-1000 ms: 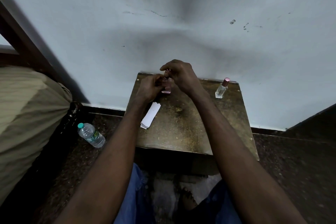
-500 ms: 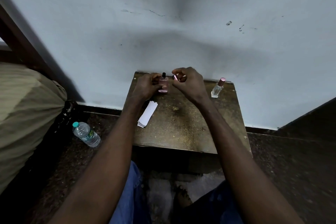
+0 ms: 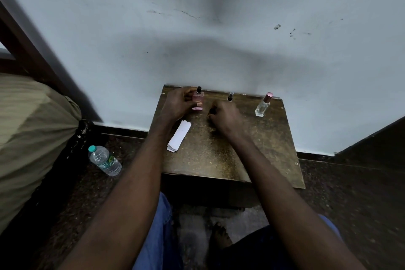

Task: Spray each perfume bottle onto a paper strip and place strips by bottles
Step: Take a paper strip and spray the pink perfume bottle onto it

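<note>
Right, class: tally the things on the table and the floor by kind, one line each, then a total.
Perfume bottles: 3 (pink bottle, dark-topped bottle partly behind the right hand, clear bottle)
Stack of paper strips: 1
Water bottle: 1
Total: 5

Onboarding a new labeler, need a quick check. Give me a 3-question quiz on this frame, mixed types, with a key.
1. Multiple choice: how is the pink bottle held?
A) gripped by the left hand
B) standing free, untouched
C) lying on its side
2. True or false: the clear bottle at the far right corner of the table has no cap on.
3. Fill in: the water bottle lies on the ____.

Key: 1 A; 2 false, its pink cap is on; 3 floor.
</note>
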